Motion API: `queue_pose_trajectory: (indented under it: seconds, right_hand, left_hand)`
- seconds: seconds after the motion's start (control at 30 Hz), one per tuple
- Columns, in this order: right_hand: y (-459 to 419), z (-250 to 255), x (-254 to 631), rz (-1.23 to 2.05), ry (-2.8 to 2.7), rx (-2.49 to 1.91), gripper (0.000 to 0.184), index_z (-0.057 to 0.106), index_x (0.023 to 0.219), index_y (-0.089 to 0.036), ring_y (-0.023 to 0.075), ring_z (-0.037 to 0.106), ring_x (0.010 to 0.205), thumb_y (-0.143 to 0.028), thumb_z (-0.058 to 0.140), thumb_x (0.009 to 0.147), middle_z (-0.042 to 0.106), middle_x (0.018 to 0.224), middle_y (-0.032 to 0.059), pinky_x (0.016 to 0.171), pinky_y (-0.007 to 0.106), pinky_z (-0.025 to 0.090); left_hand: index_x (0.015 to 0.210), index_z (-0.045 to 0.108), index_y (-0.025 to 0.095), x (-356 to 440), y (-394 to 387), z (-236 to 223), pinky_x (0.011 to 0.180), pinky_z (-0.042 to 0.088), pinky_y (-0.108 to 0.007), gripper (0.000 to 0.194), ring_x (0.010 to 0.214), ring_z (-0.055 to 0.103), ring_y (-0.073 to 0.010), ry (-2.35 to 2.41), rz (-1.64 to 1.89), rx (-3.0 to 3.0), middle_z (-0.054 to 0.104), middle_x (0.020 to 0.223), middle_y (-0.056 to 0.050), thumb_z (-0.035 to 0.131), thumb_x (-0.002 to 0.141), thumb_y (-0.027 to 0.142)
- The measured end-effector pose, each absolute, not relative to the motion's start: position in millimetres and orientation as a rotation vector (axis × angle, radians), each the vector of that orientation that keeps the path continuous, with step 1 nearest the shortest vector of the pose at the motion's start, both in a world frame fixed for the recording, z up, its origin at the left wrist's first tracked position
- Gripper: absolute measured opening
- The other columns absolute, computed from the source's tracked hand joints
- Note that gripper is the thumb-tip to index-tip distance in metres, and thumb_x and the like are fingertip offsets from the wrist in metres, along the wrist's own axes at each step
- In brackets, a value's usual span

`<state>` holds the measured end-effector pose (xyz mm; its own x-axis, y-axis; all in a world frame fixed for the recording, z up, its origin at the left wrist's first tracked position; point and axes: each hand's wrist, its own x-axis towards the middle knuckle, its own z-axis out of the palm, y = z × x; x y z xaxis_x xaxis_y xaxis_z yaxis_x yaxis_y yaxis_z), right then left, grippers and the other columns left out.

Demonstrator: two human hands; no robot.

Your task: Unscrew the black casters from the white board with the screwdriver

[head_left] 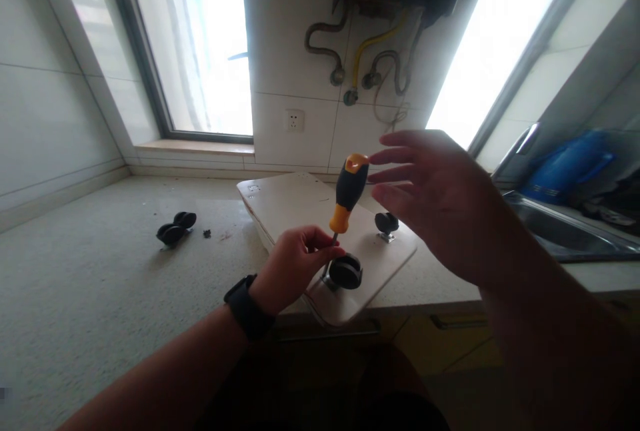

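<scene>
A pale board (295,208) lies on the countertop with its near corner over the edge. A black caster wheel (345,272) sits on that corner, and a second caster (387,223) stands further back on the board. A screwdriver with a black and orange handle (348,192) stands upright, its tip down beside the near caster. My left hand (293,264), with a black watch on the wrist, pinches the screwdriver's metal shaft just below the handle. My right hand (433,201) hovers open just right of the handle, fingers stretched out, not touching it.
A loose pair of black casters (176,228) lies on the speckled countertop (100,284) to the left, with small bits beside them. A steel sink (565,234) and tap are at the right, with a blue jug (567,164) behind. Tiled wall, socket and pipes stand behind the board.
</scene>
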<state>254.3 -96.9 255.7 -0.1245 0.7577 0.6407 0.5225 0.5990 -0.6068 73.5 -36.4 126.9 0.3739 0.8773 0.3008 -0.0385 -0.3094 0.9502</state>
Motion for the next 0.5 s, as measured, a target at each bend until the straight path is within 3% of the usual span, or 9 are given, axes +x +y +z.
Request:
queue_pose_trajectory:
  seconds: [0.07, 0.27, 0.37, 0.43, 0.5]
  right_hand:
    - [-107, 248, 257, 0.231, -1.755, -1.086, 0.049, 0.053, 0.128, -0.025, 0.024, 0.067, 0.108, -0.035, 0.071, 0.084, 0.062, 0.126, 0.0098, 0.082, 0.041, 0.063]
    - [-102, 229, 242, 0.449, -1.71, -1.114, 0.077, 0.036, 0.146, -0.034, 0.0245, 0.066, 0.107, -0.046, 0.075, 0.08, 0.059, 0.134, 0.0091, 0.083, 0.044, 0.062]
    - [-94, 230, 232, 0.403, -1.757, -1.069, 0.057, 0.045, 0.136, -0.033, 0.0183, 0.068, 0.087, -0.035, 0.069, 0.085, 0.062, 0.125, 0.0059, 0.076, 0.04, 0.06]
    - [-92, 233, 229, 0.356, -1.767, -1.06, 0.048, 0.048, 0.13, -0.033, 0.0143, 0.066, 0.077, -0.029, 0.066, 0.085, 0.062, 0.119, 0.0037, 0.07, 0.037, 0.058]
    - [-92, 234, 230, 0.331, -1.774, -1.058, 0.047, 0.048, 0.128, -0.033, 0.013, 0.065, 0.074, -0.028, 0.066, 0.084, 0.063, 0.117, 0.0022, 0.068, 0.035, 0.056]
  left_hand:
    - [0.085, 0.069, 0.017, 74, -38, 126, 0.079, 0.053, -0.033, 0.026, 0.083, 0.069, -0.0185, 0.76, 1.116, 1.596, 0.076, 0.09, -0.005, 0.082, 0.078, 0.039]
    - [0.082, 0.067, 0.016, 81, -39, 135, 0.073, 0.052, -0.031, 0.025, 0.076, 0.066, -0.0184, 0.804, 1.099, 1.693, 0.074, 0.082, -0.004, 0.076, 0.082, 0.04]
    - [0.098, 0.071, 0.018, 62, -51, 155, 0.073, 0.052, -0.034, 0.03, 0.08, 0.067, -0.0221, 0.962, 1.03, 2.003, 0.075, 0.094, -0.007, 0.073, 0.085, 0.044]
    - [0.115, 0.069, 0.023, 31, -70, 169, 0.079, 0.053, -0.038, 0.048, 0.092, 0.067, -0.0271, 1.145, 1.054, 2.276, 0.074, 0.11, -0.008, 0.082, 0.075, 0.046]
    - [0.115, 0.07, 0.026, -8, -94, 175, 0.08, 0.054, -0.037, 0.042, 0.095, 0.067, -0.0275, 1.273, 1.12, 2.347, 0.072, 0.112, -0.006, 0.079, 0.079, 0.047]
